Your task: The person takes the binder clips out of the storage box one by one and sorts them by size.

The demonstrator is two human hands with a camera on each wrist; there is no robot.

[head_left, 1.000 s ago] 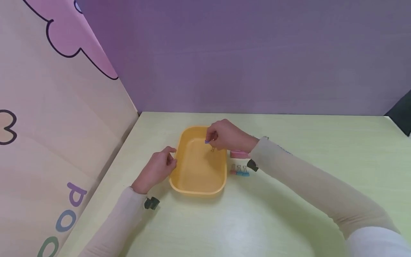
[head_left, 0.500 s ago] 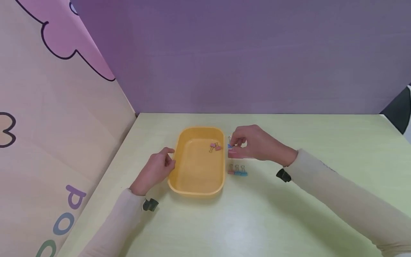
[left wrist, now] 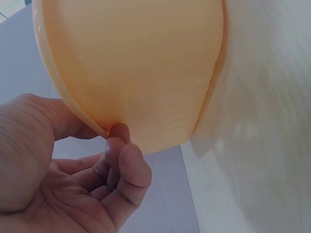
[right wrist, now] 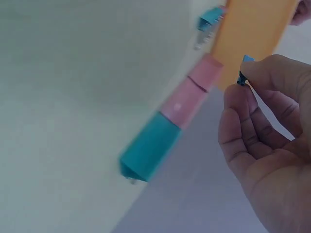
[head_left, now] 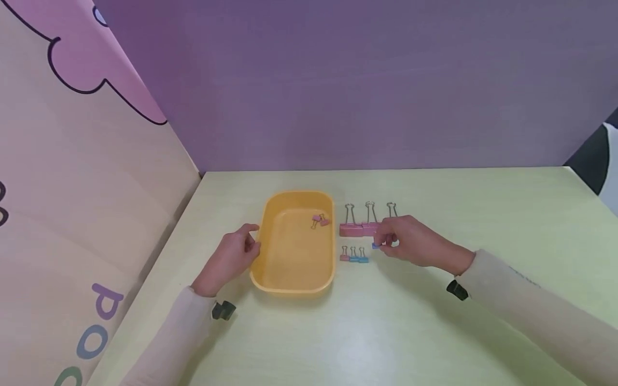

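My left hand [head_left: 253,242] holds the left rim of a yellow tray [head_left: 270,279], thumb on top and fingertips [left wrist: 120,145] against the outer wall [left wrist: 136,63]. Two small pink binder clips [head_left: 320,220] lie inside at the far right. My right hand [head_left: 380,242] hovers just right of the tray and pinches a small blue clip [head_left: 375,245] [right wrist: 244,73] between thumb and forefinger. Behind it is a row of large clips: two pink [head_left: 357,229] [right wrist: 192,94] and one teal [right wrist: 146,158] that the hand hides in the head view.
A short row of small clips, one pink [head_left: 344,257] and two blue [head_left: 358,259], lies on the pale green table [head_left: 434,332] beside the tray. A purple wall [head_left: 367,86] closes the back and a printed beige panel [head_left: 72,187] the left.
The right hand left the tray, where two pink clips now lie, and moved right and nearer with a small blue clip. The left hand stayed on the rim.
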